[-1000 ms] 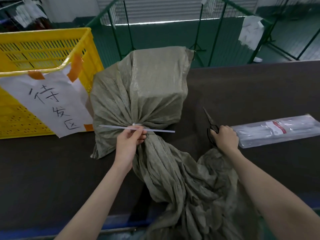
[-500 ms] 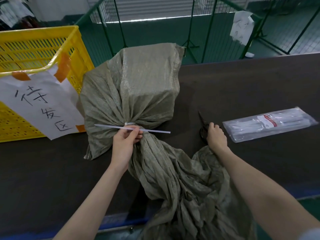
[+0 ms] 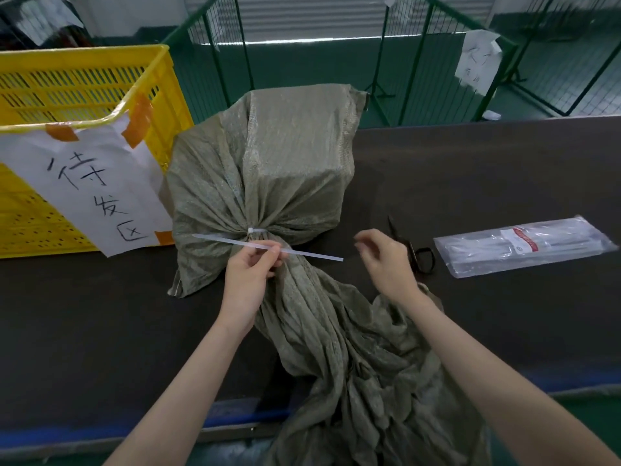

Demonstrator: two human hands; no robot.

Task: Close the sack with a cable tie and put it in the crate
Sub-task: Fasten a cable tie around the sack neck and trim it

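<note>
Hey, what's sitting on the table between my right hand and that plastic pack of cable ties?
In the head view, black scissors lie on the dark table between the right hand and the pack of cable ties, partly hidden behind the hand.

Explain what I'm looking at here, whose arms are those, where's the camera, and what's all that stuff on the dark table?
There is no machine here. A person wears a camera on the head, so you look down along their two bare arms. On the dark table lies a grey-green woven sack, its neck gathered and cinched by a white cable tie. The left hand pinches the tie's long loose tail. The right hand hovers open, holding nothing. Just beyond it lie black scissors and a clear packet of spare ties. At the left stands a yellow crate with a handwritten paper sign taped on.
</note>
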